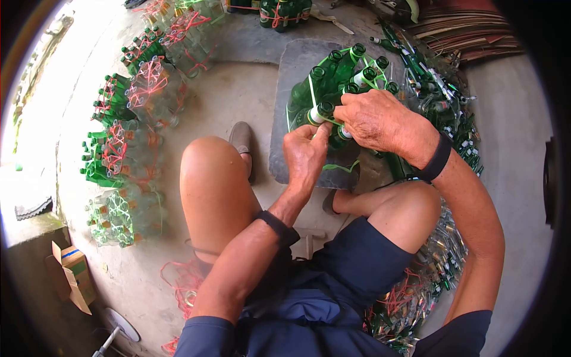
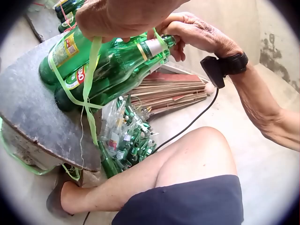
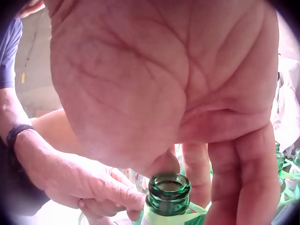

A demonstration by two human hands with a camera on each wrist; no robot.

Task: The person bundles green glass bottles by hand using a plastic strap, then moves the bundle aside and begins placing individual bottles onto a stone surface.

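Observation:
A bundle of green glass bottles (image 1: 333, 83) lies on a grey stone slab (image 1: 297, 65), bound with green plastic string (image 2: 91, 79). My left hand (image 1: 318, 130) pinches the string beside a white-labelled bottle neck (image 1: 321, 113). My right hand (image 1: 346, 116) curls over the same neck from the right; in the left wrist view the right hand (image 2: 180, 35) grips the bottle's top. The right wrist view shows mostly my right palm (image 3: 159, 79) above an open bottle mouth (image 3: 168, 190), with the left hand (image 3: 89, 183) just beside it.
Tied bottle bundles (image 1: 137, 107) line the floor on the left. A loose pile of bottles (image 1: 440, 95) and stacked boards (image 2: 168, 91) lie to the right. Red string (image 1: 184, 285) is scattered by my knee (image 1: 208, 160). A cardboard box (image 1: 71, 276) stands at lower left.

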